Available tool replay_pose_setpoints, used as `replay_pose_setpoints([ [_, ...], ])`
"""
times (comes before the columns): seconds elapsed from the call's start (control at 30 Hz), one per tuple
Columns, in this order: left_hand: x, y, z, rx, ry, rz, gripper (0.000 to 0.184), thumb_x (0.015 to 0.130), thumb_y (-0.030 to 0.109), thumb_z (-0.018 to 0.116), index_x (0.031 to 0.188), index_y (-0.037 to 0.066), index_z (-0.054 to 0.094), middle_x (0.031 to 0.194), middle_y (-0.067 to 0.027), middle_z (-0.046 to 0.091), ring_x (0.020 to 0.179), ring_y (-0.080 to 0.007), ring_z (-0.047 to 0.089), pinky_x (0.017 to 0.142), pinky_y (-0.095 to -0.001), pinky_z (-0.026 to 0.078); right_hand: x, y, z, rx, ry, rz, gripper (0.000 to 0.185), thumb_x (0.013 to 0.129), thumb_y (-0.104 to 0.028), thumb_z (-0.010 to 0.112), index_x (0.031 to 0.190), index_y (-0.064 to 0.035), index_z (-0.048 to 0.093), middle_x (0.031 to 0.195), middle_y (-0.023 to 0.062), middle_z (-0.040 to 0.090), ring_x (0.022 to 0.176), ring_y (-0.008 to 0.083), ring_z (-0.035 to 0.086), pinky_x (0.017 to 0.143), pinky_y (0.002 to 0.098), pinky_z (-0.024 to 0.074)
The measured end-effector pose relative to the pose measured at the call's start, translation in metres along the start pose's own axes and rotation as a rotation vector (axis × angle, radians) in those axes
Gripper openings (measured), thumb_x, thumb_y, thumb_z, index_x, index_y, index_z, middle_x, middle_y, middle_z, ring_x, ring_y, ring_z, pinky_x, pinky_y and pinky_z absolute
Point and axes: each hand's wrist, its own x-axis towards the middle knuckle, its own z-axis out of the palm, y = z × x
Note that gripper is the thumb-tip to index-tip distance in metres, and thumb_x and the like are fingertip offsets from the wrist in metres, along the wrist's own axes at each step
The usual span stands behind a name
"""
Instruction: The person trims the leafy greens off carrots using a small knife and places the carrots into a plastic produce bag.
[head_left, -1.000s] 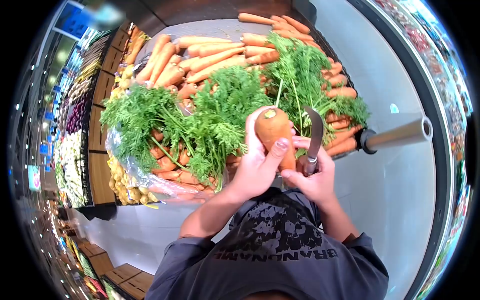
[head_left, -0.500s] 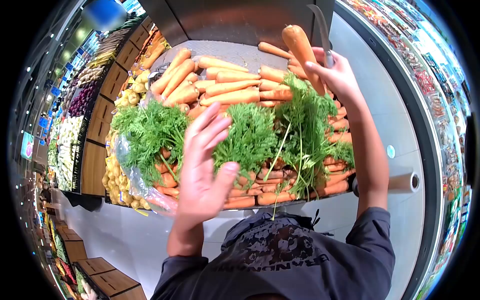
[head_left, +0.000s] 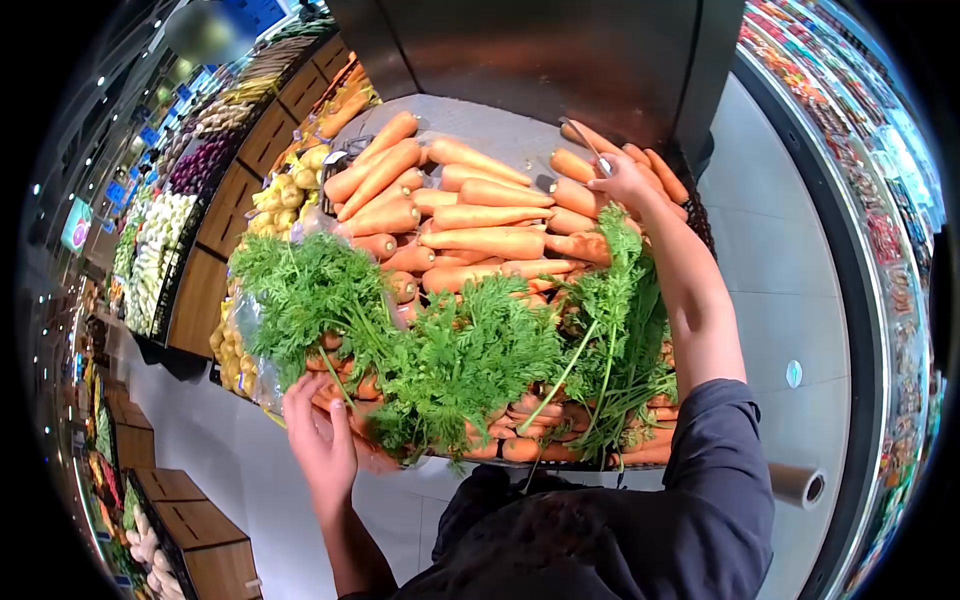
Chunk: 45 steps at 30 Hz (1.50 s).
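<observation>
Upper right of the frame, the right hand (head_left: 625, 182) is wrapped round a slim, shiny knife (head_left: 604, 166), right among smooth, tapering carrots (head_left: 490, 216) that heap across the centre; whether it grips a carrot too, can't tell. Down at lower left, the left hand (head_left: 325, 445) is empty, fingers parted and softly bent, beside feathery green carrot tops (head_left: 480, 340) and crinkly clear plastic (head_left: 268, 380).

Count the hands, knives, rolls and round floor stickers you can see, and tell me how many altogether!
Hands: 2 (left hand, right hand)
Knife: 1
Roll: 1
Round floor sticker: 1
Total: 5
</observation>
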Motion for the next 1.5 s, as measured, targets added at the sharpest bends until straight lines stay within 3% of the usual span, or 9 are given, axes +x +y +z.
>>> replay_pose_setpoints([
  [0.33, -0.026, -0.060, 0.016, 0.363, -0.218, -0.173, 0.059, 0.091, 0.012, 0.067, 0.146, 0.000, 0.048, 0.136, -0.0321, 0.042, 0.133, -0.0522, 0.035, 0.119, -0.0551, 0.022, 0.022, -0.006, 0.016, -0.128, 0.011, -0.036, 0.042, 0.084, -0.008, 0.081, 0.122, -0.0102, 0.064, 0.077, 0.0055, 0.067, 0.060, 0.0108, 0.062, 0.055, 0.0326, 0.0532],
  [0.57, -0.011, -0.048, 0.026, 0.293, -0.179, -0.195, 0.066, 0.075, 0.007, 0.070, 0.139, 0.009, 0.059, 0.115, -0.0321, 0.053, 0.109, -0.0477, 0.045, 0.110, -0.0559, 0.031, 0.037, 0.014, 0.023, -0.477, 0.085, -0.092, 0.044, 0.084, -0.020, 0.077, 0.126, -0.0099, 0.067, 0.112, 0.0173, 0.073, 0.107, 0.0310, 0.070, 0.091, 0.0411, 0.0535],
  [0.67, -0.020, -0.100, 0.037, 0.471, -0.355, -0.036, 0.060, 0.074, 0.008, 0.072, 0.133, 0.012, 0.063, 0.092, -0.0242, 0.059, 0.098, -0.0423, 0.049, 0.094, -0.0509, 0.041, 0.073, 0.052, 0.019, -0.567, 0.045, -0.072, 0.035, 0.089, -0.020, 0.071, 0.122, -0.0093, 0.068, 0.094, 0.0140, 0.073, 0.084, 0.0212, 0.068, 0.075, 0.0378, 0.0537],
  [0.77, -0.022, -0.098, 0.016, 0.483, -0.361, 0.002, 0.062, 0.071, 0.008, 0.078, 0.131, 0.014, 0.065, 0.116, -0.0202, 0.056, 0.107, -0.0392, 0.050, 0.095, -0.0477, 0.041, 0.053, 0.032, 0.002, -0.798, 0.109, -0.116, 0.020, 0.084, -0.016, 0.072, 0.101, -0.0057, 0.075, 0.081, 0.0069, 0.070, 0.075, 0.0164, 0.064, 0.064, 0.0369, 0.0525],
  [0.83, -0.009, -0.070, 0.002, 0.378, -0.338, -0.032, 0.060, 0.077, 0.017, 0.080, 0.135, 0.014, 0.062, 0.106, -0.0206, 0.051, 0.105, -0.0397, 0.049, 0.095, -0.0464, 0.042, 0.071, 0.052, -0.018, -0.383, -0.043, 0.001, 0.024, 0.087, -0.013, 0.068, 0.108, -0.0036, 0.072, 0.084, 0.0044, 0.067, 0.068, 0.0152, 0.063, 0.059, 0.0336, 0.0539],
  [1.0, 0.000, -0.111, -0.012, 0.214, -0.326, 0.140, 0.050, 0.083, 0.023, 0.077, 0.128, 0.006, 0.063, 0.110, -0.0236, 0.054, 0.113, -0.0412, 0.047, 0.096, -0.0493, 0.044, -0.016, -0.043, -0.059, -0.099, 0.018, -0.154, 0.023, 0.099, -0.008, 0.063, 0.122, -0.0038, 0.065, 0.099, 0.0012, 0.067, 0.082, 0.0105, 0.068, 0.068, 0.0267, 0.0529],
  [1.07, 0.018, -0.115, -0.020, 0.396, -0.607, 0.055, 0.046, 0.085, 0.017, 0.074, 0.127, 0.005, 0.061, 0.117, -0.0240, 0.053, 0.112, -0.0423, 0.049, 0.098, -0.0500, 0.044, -0.076, -0.103, -0.062, -0.086, 0.083, -0.190, 0.025, 0.101, -0.007, 0.061, 0.125, 0.0007, 0.063, 0.111, 0.0045, 0.068, 0.095, 0.0105, 0.064, 0.082, 0.0278, 0.0543],
  [1.2, 0.038, -0.113, -0.027, 0.308, -0.603, 0.229, 0.022, 0.084, 0.010, 0.066, 0.104, 0.002, 0.071, 0.099, -0.0190, 0.068, 0.114, -0.0380, 0.057, 0.098, -0.0493, 0.048, -0.192, -0.185, -0.046, -0.058, 0.130, -0.376, 0.030, 0.103, -0.006, 0.058, 0.131, 0.0013, 0.061, 0.127, 0.0083, 0.066, 0.098, 0.0094, 0.061, 0.087, 0.0278, 0.0537],
  [1.5, 0.055, -0.133, -0.025, 0.462, -0.633, 0.638, 0.018, 0.086, 0.009, 0.058, 0.097, 0.002, 0.071, 0.082, -0.0140, 0.070, 0.098, -0.0336, 0.063, 0.095, -0.0413, 0.042, -0.405, -0.255, 0.090, 0.042, 0.237, -0.251, 0.027, 0.101, -0.003, 0.060, 0.127, 0.0028, 0.062, 0.119, 0.0102, 0.070, 0.089, 0.0099, 0.066, 0.075, 0.0225, 0.0483],
])
